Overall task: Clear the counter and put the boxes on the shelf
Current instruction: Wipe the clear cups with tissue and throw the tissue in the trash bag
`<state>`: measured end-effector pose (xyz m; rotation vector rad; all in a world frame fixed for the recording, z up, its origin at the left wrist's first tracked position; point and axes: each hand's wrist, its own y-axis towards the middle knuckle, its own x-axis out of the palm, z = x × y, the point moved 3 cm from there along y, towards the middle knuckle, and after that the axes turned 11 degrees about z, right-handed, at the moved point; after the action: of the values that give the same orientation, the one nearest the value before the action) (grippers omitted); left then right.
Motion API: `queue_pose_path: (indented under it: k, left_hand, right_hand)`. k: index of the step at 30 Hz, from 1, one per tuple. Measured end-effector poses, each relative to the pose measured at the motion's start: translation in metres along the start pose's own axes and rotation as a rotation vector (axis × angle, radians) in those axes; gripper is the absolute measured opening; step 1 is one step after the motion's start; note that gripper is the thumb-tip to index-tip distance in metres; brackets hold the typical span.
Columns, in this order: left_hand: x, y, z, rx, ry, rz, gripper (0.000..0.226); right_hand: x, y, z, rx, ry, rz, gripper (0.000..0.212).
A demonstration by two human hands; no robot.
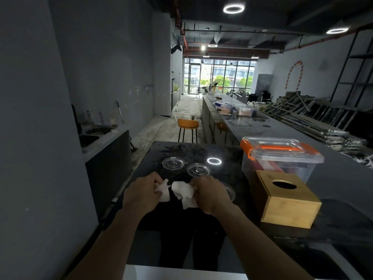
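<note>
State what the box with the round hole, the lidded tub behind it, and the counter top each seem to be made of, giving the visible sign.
Box: pale wood, perhaps bamboo, matte; grain lines show.
Tub: clear plastic with orange clips; contents show through the wall.
Counter: dark, glossy, maybe stone or laminate; it mirrors the ring lamp.

Both bare forearms extend forward; left hand point(142, 191) and right hand point(210, 194), knuckles up, fingers curled closed.
</note>
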<state>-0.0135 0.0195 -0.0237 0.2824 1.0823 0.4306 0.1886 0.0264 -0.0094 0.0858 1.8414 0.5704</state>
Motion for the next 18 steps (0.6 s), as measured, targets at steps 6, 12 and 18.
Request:
queue_pose_path:
  k: [6, 12, 18]
  left_hand:
    - [0.002, 0.015, 0.008, -0.191, -0.369, 0.092, 0.016]
    - [0.017, 0.022, 0.049, -0.143, -0.744, -0.012, 0.023]
    - [0.028, 0.027, 0.068, -0.139, -1.032, -0.232, 0.023]
  right_hand:
    - [-0.012, 0.017, 0.010, 0.283, 0.431, 0.219, 0.015]
    - [0.002, 0.030, 0.001, 0.336, 0.667, 0.090, 0.026]
    - [-0.008, 0.028, 0.022, 0.441, 0.621, 0.118, 0.034]
